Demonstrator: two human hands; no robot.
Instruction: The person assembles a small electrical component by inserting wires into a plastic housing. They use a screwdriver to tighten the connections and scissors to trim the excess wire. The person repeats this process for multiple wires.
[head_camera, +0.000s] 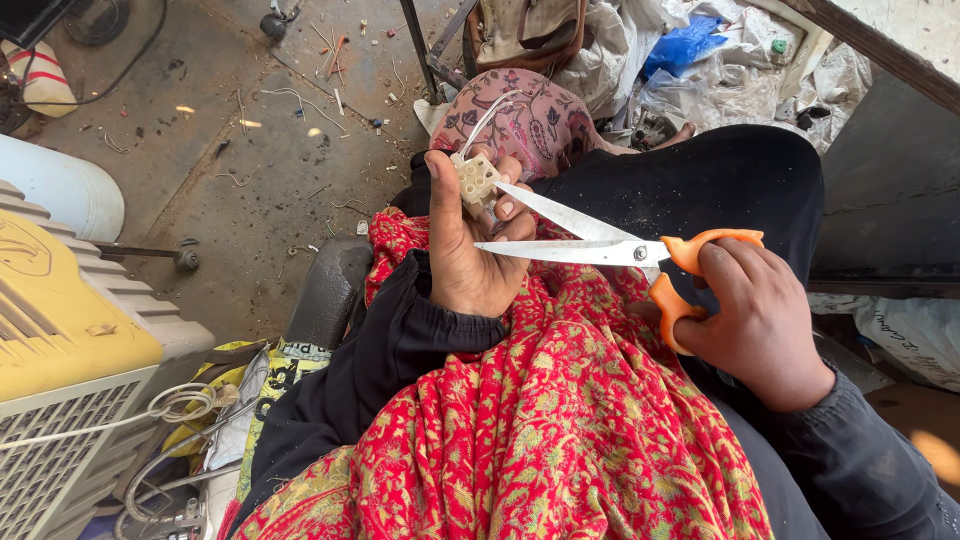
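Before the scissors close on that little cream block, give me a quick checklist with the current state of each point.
1. Left hand grips the small cream plastic connector block with white wires: ok.
2. Right hand seated in the orange-handled steel scissors: ok.
3. Blades open: ok.
4. Blade tips at the block's lower edge: ok.
5. Left fingertips clear of the blades: not ok, they sit right beside the upper blade.
6. What exactly lies between the blades: cannot tell.

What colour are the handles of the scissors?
Orange, on the scissors gripped in the right hand; the head view shows it plainly.
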